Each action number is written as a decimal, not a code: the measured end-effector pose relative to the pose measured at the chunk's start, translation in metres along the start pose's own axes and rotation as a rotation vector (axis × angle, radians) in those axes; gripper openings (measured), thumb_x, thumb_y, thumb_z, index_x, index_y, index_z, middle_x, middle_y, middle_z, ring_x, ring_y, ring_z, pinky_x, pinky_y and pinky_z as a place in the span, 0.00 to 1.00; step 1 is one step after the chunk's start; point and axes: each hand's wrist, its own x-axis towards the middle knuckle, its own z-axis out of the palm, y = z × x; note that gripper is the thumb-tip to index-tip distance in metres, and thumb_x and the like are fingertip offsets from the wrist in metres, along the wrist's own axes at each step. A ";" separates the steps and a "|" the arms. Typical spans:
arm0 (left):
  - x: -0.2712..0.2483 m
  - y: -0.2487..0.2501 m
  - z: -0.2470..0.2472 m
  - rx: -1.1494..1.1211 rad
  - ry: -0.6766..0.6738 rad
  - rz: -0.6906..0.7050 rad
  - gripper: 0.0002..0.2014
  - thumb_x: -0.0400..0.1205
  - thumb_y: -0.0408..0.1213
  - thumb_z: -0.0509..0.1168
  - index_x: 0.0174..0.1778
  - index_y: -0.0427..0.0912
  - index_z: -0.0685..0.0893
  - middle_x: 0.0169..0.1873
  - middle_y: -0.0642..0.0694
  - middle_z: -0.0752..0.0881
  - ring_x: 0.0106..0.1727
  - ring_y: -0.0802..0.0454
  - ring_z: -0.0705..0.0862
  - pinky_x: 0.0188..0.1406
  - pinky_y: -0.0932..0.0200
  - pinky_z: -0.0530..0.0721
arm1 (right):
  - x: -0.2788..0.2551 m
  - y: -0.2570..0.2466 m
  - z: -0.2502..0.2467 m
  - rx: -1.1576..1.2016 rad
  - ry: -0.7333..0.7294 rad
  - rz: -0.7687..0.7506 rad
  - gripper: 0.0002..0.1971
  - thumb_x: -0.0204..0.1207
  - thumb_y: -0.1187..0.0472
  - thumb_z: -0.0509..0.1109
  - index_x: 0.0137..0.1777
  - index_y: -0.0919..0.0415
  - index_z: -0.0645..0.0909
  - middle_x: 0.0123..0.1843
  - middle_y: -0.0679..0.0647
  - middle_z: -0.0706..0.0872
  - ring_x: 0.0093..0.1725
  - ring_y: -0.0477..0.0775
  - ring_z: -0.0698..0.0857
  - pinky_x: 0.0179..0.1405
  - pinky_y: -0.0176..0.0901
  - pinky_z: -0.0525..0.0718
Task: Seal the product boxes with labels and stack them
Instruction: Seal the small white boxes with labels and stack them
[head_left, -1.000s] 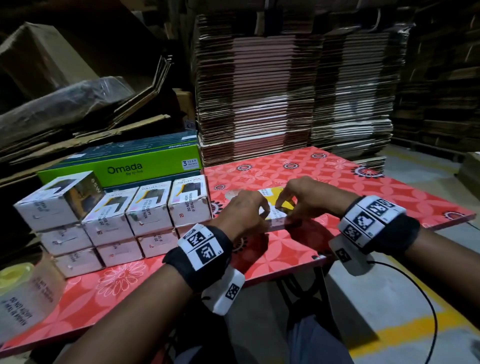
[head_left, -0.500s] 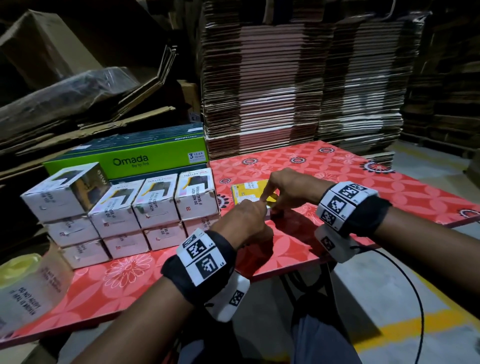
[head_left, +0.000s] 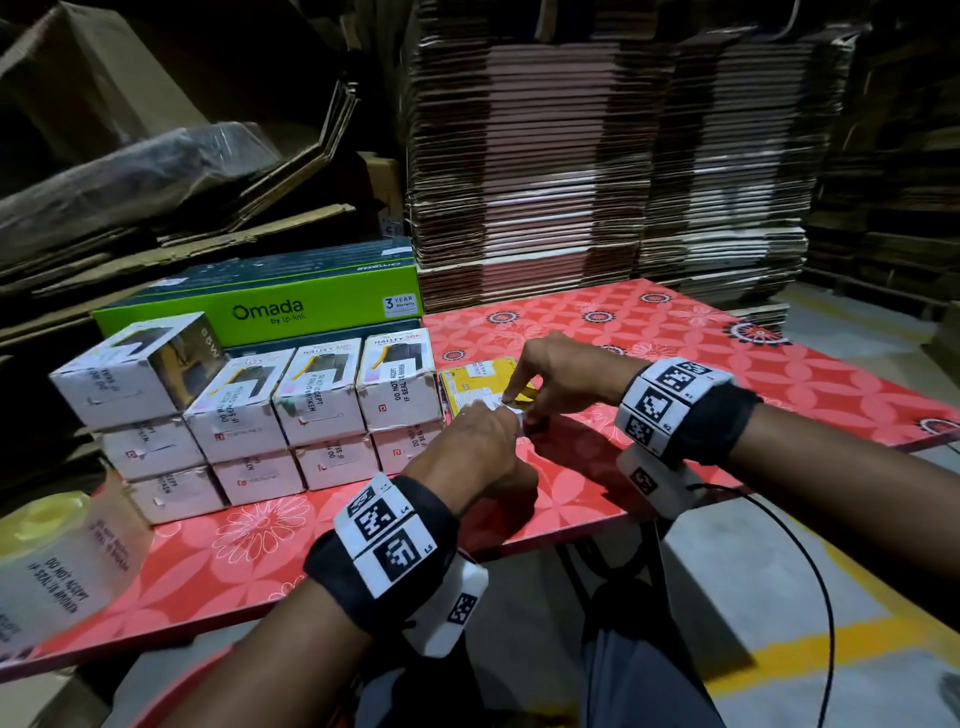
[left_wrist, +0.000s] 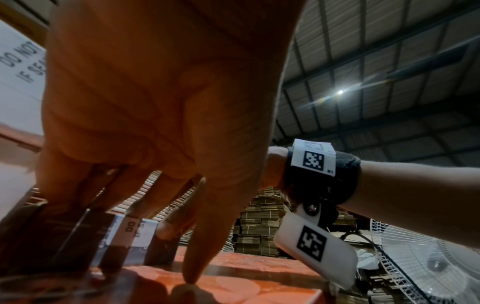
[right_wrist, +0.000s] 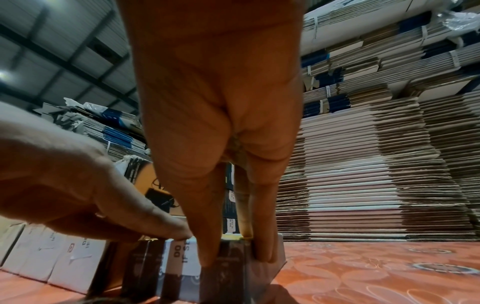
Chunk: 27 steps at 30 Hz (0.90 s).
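A flat product box with a yellow top and dark sides lies on the red table, right beside the stack of white sealed boxes. A white "do not accept" label wraps over its near edge. My left hand presses fingertips on the label at the box's top edge, thumb resting on the table. My right hand grips the box's right end, thumb on the near side and fingers round the corner. The label also shows under my left fingers.
A green Omada carton stands behind the white stack. A roll of seal labels sits at the table's left front corner. Tall piles of flat cardboard rise behind the table. A white fan stands to the right, off the table.
The yellow-topped box and both hands have shifted left, up against the white stack. The label, earlier held between both hands, now lies folded over the box's edge.
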 end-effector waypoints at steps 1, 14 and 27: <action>0.000 0.000 0.000 0.000 0.009 0.008 0.23 0.81 0.49 0.70 0.67 0.42 0.77 0.65 0.38 0.76 0.70 0.40 0.76 0.51 0.57 0.69 | 0.000 0.000 0.000 0.002 0.000 -0.001 0.22 0.73 0.58 0.83 0.67 0.52 0.89 0.43 0.48 0.80 0.47 0.47 0.77 0.45 0.33 0.70; -0.003 0.003 0.000 0.004 0.064 -0.002 0.21 0.79 0.48 0.71 0.62 0.40 0.79 0.60 0.39 0.80 0.58 0.43 0.81 0.44 0.57 0.72 | 0.000 -0.007 -0.001 0.009 -0.017 -0.018 0.20 0.75 0.58 0.82 0.67 0.54 0.89 0.34 0.38 0.73 0.44 0.49 0.78 0.42 0.34 0.72; -0.004 0.003 -0.003 -0.031 0.067 -0.013 0.20 0.77 0.48 0.74 0.59 0.41 0.81 0.57 0.40 0.83 0.53 0.44 0.82 0.42 0.57 0.75 | 0.004 -0.005 -0.001 0.028 -0.033 0.006 0.19 0.74 0.59 0.82 0.65 0.51 0.90 0.35 0.39 0.75 0.41 0.48 0.78 0.42 0.35 0.74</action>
